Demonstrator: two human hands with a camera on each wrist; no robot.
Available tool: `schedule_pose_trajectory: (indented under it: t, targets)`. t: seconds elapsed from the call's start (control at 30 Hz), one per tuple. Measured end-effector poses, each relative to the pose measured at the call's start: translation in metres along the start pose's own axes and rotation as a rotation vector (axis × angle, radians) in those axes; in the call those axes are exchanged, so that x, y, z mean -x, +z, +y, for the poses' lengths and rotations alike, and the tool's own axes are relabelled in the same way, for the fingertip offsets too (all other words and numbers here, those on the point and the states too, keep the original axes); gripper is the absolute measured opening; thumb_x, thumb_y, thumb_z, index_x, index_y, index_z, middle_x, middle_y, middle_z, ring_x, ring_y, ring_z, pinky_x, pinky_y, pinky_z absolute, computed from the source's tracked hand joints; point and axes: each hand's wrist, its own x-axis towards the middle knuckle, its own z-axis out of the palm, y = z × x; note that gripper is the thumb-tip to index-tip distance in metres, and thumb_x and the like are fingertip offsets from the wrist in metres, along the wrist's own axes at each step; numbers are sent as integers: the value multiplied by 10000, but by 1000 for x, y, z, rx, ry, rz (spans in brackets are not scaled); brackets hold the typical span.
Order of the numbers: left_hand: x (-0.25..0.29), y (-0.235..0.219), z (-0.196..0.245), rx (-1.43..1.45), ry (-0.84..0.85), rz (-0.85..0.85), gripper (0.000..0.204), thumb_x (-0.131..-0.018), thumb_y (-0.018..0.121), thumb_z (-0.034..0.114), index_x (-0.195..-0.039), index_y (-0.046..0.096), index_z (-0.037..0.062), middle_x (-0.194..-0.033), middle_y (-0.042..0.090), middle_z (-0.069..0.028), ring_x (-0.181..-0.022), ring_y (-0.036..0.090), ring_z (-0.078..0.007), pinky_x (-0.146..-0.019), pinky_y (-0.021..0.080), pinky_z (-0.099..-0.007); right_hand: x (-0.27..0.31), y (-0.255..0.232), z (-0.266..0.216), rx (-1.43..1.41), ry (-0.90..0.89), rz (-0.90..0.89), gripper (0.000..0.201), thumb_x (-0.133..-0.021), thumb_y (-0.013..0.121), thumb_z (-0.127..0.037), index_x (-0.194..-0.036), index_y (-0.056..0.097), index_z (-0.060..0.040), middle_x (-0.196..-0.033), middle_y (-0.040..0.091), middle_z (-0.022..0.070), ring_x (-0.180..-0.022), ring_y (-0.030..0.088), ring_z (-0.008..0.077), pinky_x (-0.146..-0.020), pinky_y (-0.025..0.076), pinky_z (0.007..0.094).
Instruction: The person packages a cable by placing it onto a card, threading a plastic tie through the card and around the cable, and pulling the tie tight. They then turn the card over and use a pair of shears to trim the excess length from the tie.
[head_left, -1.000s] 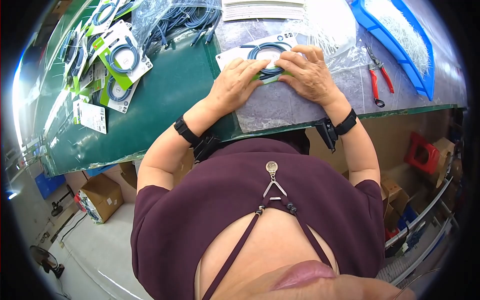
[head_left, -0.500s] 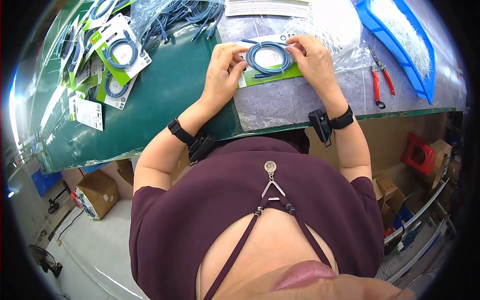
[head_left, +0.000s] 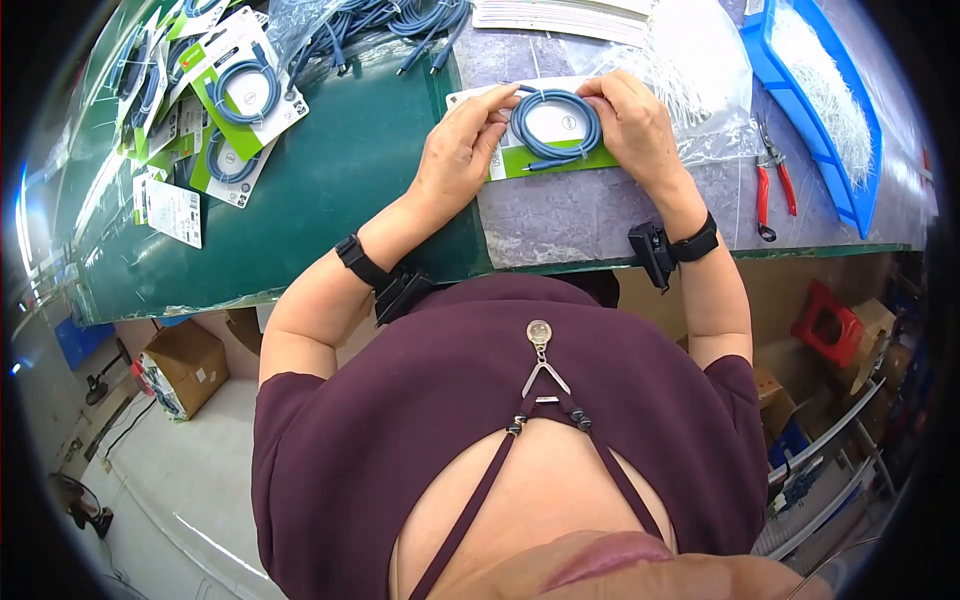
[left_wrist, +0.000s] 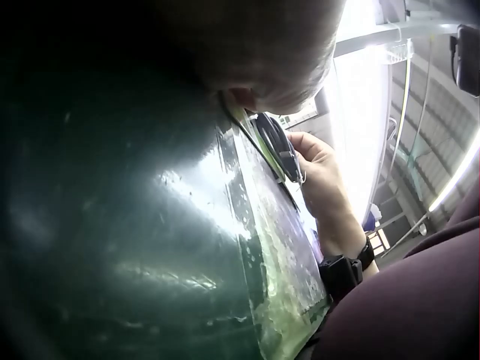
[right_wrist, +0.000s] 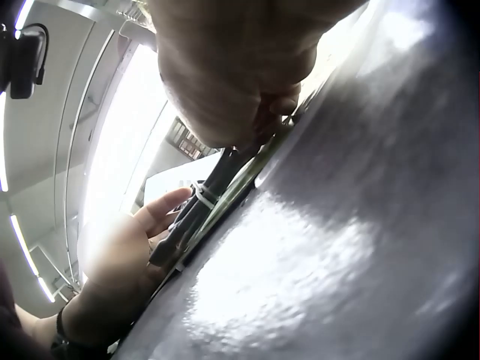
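A coiled blue-grey cable (head_left: 594, 130), bound with clear ties, lies over a white-and-green printed card (head_left: 610, 157) on the grey mat. My left hand (head_left: 458, 155) has its fingers and thumb bent at the coil's left side, over the card's left end. On the right side, my right hand (head_left: 640, 130) pinches the coil's edge between thumb and fingers. One cable end points left below the coil. From the left wrist, the coil (left_wrist: 276, 146) shows edge-on beside the right hand (left_wrist: 324, 184). A white tie (right_wrist: 202, 196) crosses the cable in the right wrist view.
Carded cables (head_left: 245, 90) are heaped at the left on the green table top (head_left: 350, 200). Loose cables (head_left: 370, 25) and a card stack (head_left: 565, 15) lie behind. Red-handled cutters (head_left: 770, 185), a bag of white ties (head_left: 700, 80) and a blue tray (head_left: 800, 130) stand right.
Both hands lay across the coil a second ago, then drew apart to its two sides. The coil now shows openly, with the left fingers closer to it than half a second ago.
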Motion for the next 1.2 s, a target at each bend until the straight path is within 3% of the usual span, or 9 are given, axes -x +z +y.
schedule_pose_trajectory:
  t: [0.3,0.43,0.7,0.8,0.93,1.0,1.03,1.13,1.2]
  targets:
    - [1,-3,-4,68,-4,2,406,-789,630,-56,-1176,574,52,-1056,594,-92,-842,591,-218,-774,496,-290,4,-26,-11,11,-102,91,179,-777,633,15,-951,619,-28,-882,619,105,-850,599,278,-726,488,347]
    - [1,-4,14,-325,377,-53,469,-724,714,-17,-1165,577,60,-1083,537,-93,-927,548,-232,-814,477,-300,17,-23,-34,1,-244,-52,266,-737,678,-16,-993,618,-53,-938,609,86,-914,567,266,-783,469,354]
    - [6,-3,7,-69,34,-85,501,-670,770,30,-1132,580,75,-1098,496,-111,-1005,493,-257,-835,448,-347,29,1,-32,10,-274,-174,362,-694,726,-73,-1039,617,-64,-954,601,69,-912,542,261,-794,446,355]
    - [7,-11,19,-303,305,80,457,-694,734,-10,-1118,582,69,-1050,535,-114,-894,540,-239,-778,463,-325,29,-5,-28,3,-264,-75,329,-696,729,-68,-1010,627,-56,-928,607,71,-882,546,263,-773,447,353]
    - [35,-30,38,-295,413,106,389,-737,708,-10,-1101,583,40,-973,579,-117,-809,570,-196,-747,468,-310,18,-24,-29,-91,-231,152,264,-703,726,-53,-953,644,-50,-890,613,70,-845,551,257,-751,449,350]
    - [45,-25,45,-14,-29,-305,330,-802,681,14,-1113,573,25,-948,616,-102,-824,600,-173,-734,492,-307,15,-35,-40,-93,-224,229,228,-708,724,-44,-924,652,-50,-870,616,70,-832,555,252,-744,450,345]
    - [38,-21,47,-27,-14,-297,330,-802,681,14,-1113,573,25,-948,616,-102,-824,600,-173,-734,492,-307,14,-37,-46,-91,-241,242,228,-708,724,-44,-924,652,-50,-870,616,70,-832,555,252,-744,450,345]
    - [16,8,49,1113,-475,-64,314,-866,635,36,-1163,535,21,-1028,613,-96,-898,618,-185,-725,540,-334,18,-35,-63,-9,-292,224,249,-688,736,-42,-923,656,-56,-877,618,70,-840,552,243,-748,451,344]
    - [9,17,48,1143,-488,-33,324,-876,618,31,-1185,519,24,-1048,607,-95,-909,620,-193,-731,553,-344,20,-35,-60,-1,-310,220,251,-691,725,-49,-932,656,-65,-892,617,61,-841,551,240,-749,451,343]
